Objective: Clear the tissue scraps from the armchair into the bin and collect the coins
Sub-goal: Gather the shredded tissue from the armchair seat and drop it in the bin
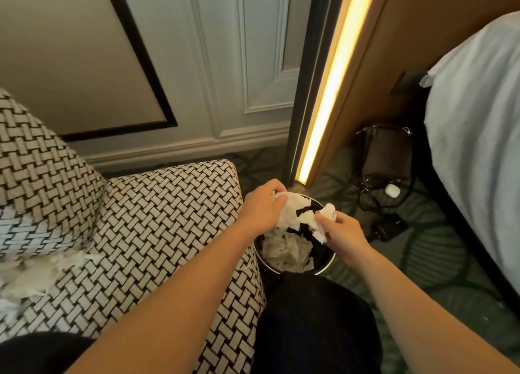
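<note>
- The woven armchair (157, 227) sits by a wall, with the bin (325, 270) on the floor beside it.
- My left hand (261, 207) and right hand (342, 231) both pinch tissue (292, 209) over the bin.
- I should let go low, so nothing misses.
- More tissue scraps (31, 272) wait on the seat; I see no coins.

1. The tissue scraps (292, 214) gripped in the left hand (261, 207) and right hand (343, 233) are white.
2. Under both hands, the bin (328, 263) is black inside with a silvery rim.
3. Left of the left hand, the armchair (157, 219) has a cream-and-black basket-weave pattern.
4. Right of the right hand, the carpet (439, 250) is dark green with paler curved stripes.
5. Beyond the right hand, the bag (385, 154) is brown and the light strip (332, 86) is warm yellow.
6. Beyond the left hand, the wall (225, 64) is pale grey-green.
</note>
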